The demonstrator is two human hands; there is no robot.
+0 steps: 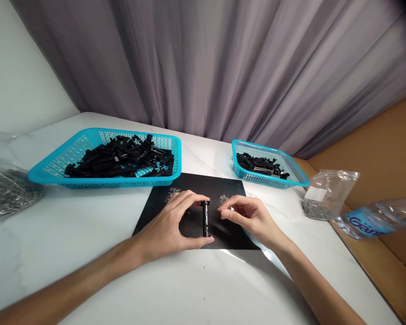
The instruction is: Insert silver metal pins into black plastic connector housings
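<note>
My left hand [174, 221] grips a narrow black plastic part [205, 220] by its two ends, thumb at the near end and index finger at the far end. It is held over a black mat [192, 184]. Just right of the part, my right hand [248, 214] has its thumb and fingertips pinched together; anything between them is too small to make out. Beyond my right fingertips lies a small pile of shiny metal pieces [223, 199] on the mat. Another such pile [172, 194] sits behind my left hand, partly covered by it.
A large blue basket [104, 180] of black plastic parts stands back left, a smaller blue basket [269, 180] of them back right. Bags of metal pieces lie at far left [10, 192] and right [320, 207]. A plastic bottle [368, 221] lies at the right edge.
</note>
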